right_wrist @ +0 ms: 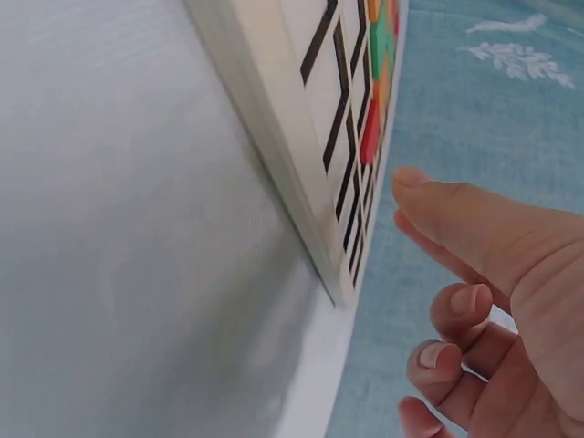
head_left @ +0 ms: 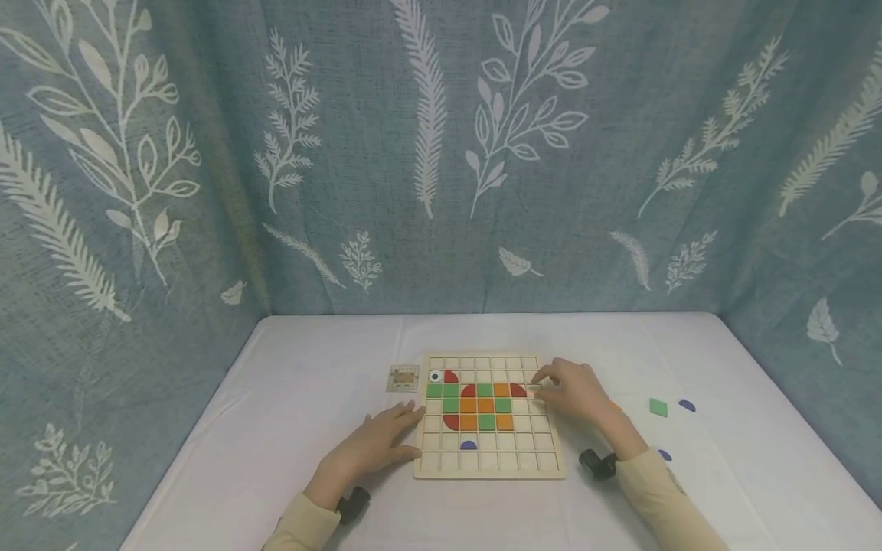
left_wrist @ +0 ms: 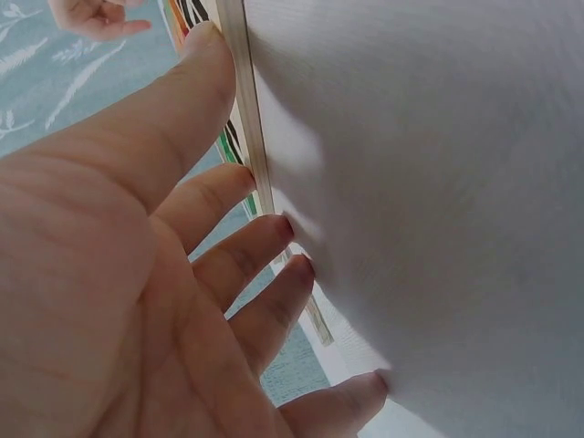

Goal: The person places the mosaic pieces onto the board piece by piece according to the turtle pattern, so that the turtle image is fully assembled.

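A wooden grid board [head_left: 489, 464] lies on the white table, with green, orange and red tiles set in its cells. At their upper left sits a round eye tile [head_left: 436, 376]. A blue half-round tile [head_left: 468, 445] lies lower on the grid. My left hand [head_left: 383, 440] rests at the board's left edge, fingers spread and thumb on the rim. Over the board's right edge is my right hand [head_left: 568, 386], close to a red rounded tile [head_left: 517, 391]. Its thumb and forefinger stick out with nothing visible between them; the other fingers curl loosely.
A small picture card [head_left: 403, 378] lies left of the board. On the right are a loose green tile [head_left: 658, 407], a blue half-round piece [head_left: 687, 405] and another blue piece [head_left: 664, 455] partly behind the right sleeve. A leaf-patterned curtain [head_left: 441, 268] hangs behind the table.
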Demonstrator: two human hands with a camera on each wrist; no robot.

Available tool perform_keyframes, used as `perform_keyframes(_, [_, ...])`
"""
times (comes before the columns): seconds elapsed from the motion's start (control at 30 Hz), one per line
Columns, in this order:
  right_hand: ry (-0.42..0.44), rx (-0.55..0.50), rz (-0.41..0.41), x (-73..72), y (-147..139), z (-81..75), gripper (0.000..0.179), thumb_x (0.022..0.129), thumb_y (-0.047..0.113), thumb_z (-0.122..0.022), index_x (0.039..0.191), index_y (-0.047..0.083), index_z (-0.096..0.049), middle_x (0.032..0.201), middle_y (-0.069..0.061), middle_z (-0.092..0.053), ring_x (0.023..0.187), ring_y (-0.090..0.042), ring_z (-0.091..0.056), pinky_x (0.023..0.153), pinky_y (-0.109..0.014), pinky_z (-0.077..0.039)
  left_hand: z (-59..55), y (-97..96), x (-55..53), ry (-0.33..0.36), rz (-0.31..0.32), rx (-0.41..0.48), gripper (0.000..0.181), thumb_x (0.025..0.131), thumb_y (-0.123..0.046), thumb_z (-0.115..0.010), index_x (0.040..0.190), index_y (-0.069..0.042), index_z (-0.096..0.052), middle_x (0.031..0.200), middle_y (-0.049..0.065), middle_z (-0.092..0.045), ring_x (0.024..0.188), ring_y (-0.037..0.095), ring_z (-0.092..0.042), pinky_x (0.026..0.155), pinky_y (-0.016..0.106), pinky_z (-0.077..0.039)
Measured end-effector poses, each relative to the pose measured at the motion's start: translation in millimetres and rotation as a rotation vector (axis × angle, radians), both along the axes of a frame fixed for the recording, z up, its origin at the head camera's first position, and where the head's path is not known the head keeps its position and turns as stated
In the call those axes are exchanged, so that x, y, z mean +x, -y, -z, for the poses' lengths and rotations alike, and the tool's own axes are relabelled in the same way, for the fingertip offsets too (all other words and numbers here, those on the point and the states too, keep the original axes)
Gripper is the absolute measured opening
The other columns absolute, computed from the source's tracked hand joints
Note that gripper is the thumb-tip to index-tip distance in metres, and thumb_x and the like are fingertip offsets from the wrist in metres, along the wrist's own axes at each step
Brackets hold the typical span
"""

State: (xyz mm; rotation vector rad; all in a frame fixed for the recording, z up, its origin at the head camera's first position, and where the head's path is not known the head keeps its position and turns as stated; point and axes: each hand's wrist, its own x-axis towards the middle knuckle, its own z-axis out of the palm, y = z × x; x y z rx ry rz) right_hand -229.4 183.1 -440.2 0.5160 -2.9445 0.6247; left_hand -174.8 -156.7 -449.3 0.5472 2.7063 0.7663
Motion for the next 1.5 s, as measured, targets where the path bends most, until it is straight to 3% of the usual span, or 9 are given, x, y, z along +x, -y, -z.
perform_keyframes(0.7, [0.011,0.039,0.134,30.1,-74.9,2.6,0.025,0.077,0.024,-0.075,0.098,0.013,-0.069,0.079,0.002,-0.056,0.072,-0.014,-0.050,0.065,-0.033,-0.034,4.5,-1.5,0.5,0.010,0.007,0.023,0.068,0.082,-0.040,-0.065,0.140,-0.013,-0.042,0.147,0.015,-0.035,0.137,0.037,-0.027,0.107,0.067,-0.013])
perform_keyframes(0.87, [0.009,0.067,0.157,34.6,-89.2,7.6,0.029,0.077,0.025,-0.075,0.102,0.011,-0.068,0.082,-0.001,-0.059,0.076,-0.020,-0.056,0.066,-0.037,-0.036,5.1,0.7,0.0,0.016,0.008,0.014,0.068,0.082,-0.040,-0.065,0.140,-0.013,-0.041,0.147,0.016,-0.035,0.137,0.037,-0.027,0.107,0.067,-0.013])
perform_keyframes(1.13, [0.055,0.061,0.210,42.3,-102.2,14.6,0.030,0.076,0.028,-0.076,0.097,0.008,-0.068,0.086,-0.006,-0.063,0.079,-0.024,-0.057,0.069,-0.043,-0.037,4.8,2.6,0.0,0.016,0.002,0.018,0.068,0.082,-0.040,-0.065,0.140,-0.014,-0.042,0.147,0.015,-0.035,0.137,0.037,-0.027,0.105,0.069,-0.013])
perform_keyframes(1.5, [0.010,0.061,0.234,42.9,-106.6,15.3,0.024,0.076,0.024,-0.076,0.091,0.007,-0.069,0.087,-0.011,-0.066,0.085,-0.033,-0.060,0.076,-0.051,-0.036,2.1,2.5,-1.6,0.013,0.012,0.022,0.067,0.083,-0.040,-0.065,0.141,-0.014,-0.041,0.147,0.015,-0.034,0.137,0.037,-0.025,0.107,0.068,-0.011])
